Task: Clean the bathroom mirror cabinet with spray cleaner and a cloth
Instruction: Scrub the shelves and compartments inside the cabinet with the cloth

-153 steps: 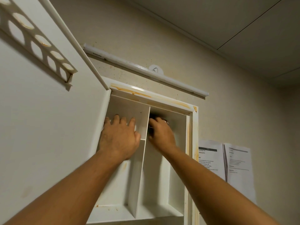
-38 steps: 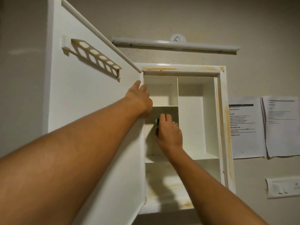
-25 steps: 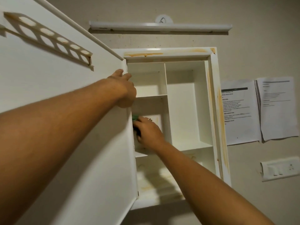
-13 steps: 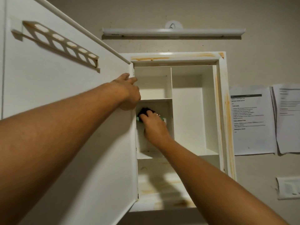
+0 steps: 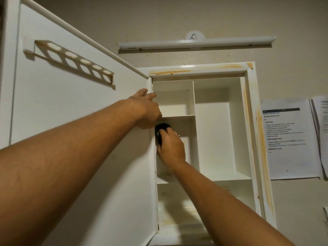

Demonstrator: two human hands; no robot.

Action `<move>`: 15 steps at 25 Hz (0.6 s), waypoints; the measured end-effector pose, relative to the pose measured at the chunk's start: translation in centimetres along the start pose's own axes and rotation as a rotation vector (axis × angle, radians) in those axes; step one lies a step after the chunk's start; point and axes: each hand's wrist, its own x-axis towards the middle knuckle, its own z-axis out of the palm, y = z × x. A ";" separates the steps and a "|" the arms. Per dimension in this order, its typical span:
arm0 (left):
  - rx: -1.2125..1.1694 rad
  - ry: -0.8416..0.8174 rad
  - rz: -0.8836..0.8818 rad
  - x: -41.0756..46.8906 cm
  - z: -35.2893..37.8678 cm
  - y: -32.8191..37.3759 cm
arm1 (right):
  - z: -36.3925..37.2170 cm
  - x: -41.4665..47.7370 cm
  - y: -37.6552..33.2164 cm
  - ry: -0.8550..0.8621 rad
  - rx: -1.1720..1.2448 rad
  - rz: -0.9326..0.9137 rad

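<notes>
Mirror cabinet (image 5: 250,139) hangs on the wall, orange-stained along its frame and bottom shelf. Its door (image 5: 71,125) stands swung wide to the left, which leaves every compartment reachable. The left hand (image 5: 145,109) lies against the door's hinged edge with fingers fairly straight, gripping nothing, probably to steady the door and brace the reach. The right hand (image 5: 171,146) is inside the middle-left compartment, fingers curled over a dark cloth (image 5: 162,127) and pressing it into the corner by the left wall, just under the shelf, apparently to scrub there.
</notes>
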 end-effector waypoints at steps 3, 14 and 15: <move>-0.024 -0.003 0.000 0.0 0.2 -0.3 | -0.3 -0.9 2.4 -0.173 -0.148 -0.270; -0.034 0.029 -0.020 -0.3 0.2 0.4 | -5.8 0.3 1.6 -0.177 -0.621 -0.740; -0.050 0.029 -0.023 -0.2 0.3 0.3 | -5.5 0.1 2.5 -0.265 -0.690 -0.770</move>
